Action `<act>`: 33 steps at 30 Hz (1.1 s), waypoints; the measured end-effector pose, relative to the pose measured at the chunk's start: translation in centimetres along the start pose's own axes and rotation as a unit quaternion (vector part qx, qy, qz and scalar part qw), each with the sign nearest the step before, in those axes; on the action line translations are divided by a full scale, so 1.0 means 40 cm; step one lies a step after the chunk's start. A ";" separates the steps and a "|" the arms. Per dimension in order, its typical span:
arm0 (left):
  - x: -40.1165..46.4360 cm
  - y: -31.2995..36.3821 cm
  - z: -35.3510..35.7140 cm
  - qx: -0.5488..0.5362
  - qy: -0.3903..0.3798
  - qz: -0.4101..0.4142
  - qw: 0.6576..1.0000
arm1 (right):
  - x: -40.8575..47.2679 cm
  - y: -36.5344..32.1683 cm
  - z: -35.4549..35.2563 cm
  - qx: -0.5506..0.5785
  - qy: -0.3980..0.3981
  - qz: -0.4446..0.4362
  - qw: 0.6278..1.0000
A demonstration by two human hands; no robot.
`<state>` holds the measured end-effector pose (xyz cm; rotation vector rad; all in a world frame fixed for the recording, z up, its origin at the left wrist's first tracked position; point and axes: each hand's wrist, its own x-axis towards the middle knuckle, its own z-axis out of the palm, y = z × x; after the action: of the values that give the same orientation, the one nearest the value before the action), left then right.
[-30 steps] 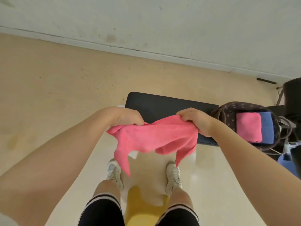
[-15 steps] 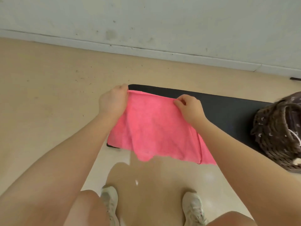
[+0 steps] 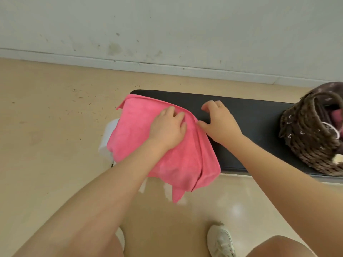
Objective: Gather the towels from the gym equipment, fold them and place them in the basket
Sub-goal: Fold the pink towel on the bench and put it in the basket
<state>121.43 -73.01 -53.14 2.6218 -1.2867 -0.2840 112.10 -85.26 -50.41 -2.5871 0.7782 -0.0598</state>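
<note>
A pink towel (image 3: pixel 141 123) lies folded over on the left end of a black padded bench (image 3: pixel 256 115), its near edge hanging off the front. My left hand (image 3: pixel 168 127) presses flat on the towel's upper right part. My right hand (image 3: pixel 219 121) rests on the bench just right of the towel, thumb touching the folded edge, fingers loosely bent and holding nothing. A brown wicker basket (image 3: pixel 304 141) with a dark flowered lining stands on the bench's right end, a bit of pink cloth showing inside.
A pale wall with a skirting board (image 3: pixel 167 65) runs behind the bench. The beige floor (image 3: pixel 46 127) spreads to the left. My legs and a white shoe (image 3: pixel 220 240) are at the bottom edge. A white bench foot (image 3: pixel 109 134) shows under the towel's left side.
The towel went from held up in both hands to laid and folded over on the bench. My left hand now presses on it; my right hand let go and moved right.
</note>
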 end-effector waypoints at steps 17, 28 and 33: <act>0.008 -0.011 0.035 0.035 -0.050 -0.048 0.997 | -0.048 0.073 -0.091 -0.307 -0.042 0.136 0.941; 0.068 -0.029 0.026 0.012 -0.025 -0.096 0.995 | 0.070 0.104 -0.074 -0.301 -0.007 0.097 0.949; 0.028 -0.090 -0.038 -0.265 0.009 -0.047 0.963 | 0.063 -0.065 0.023 -0.178 -0.006 -0.094 0.980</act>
<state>125.22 -71.58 -52.74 2.2186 -0.9182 -0.5349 115.73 -84.31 -50.34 -2.9919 0.5810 0.0415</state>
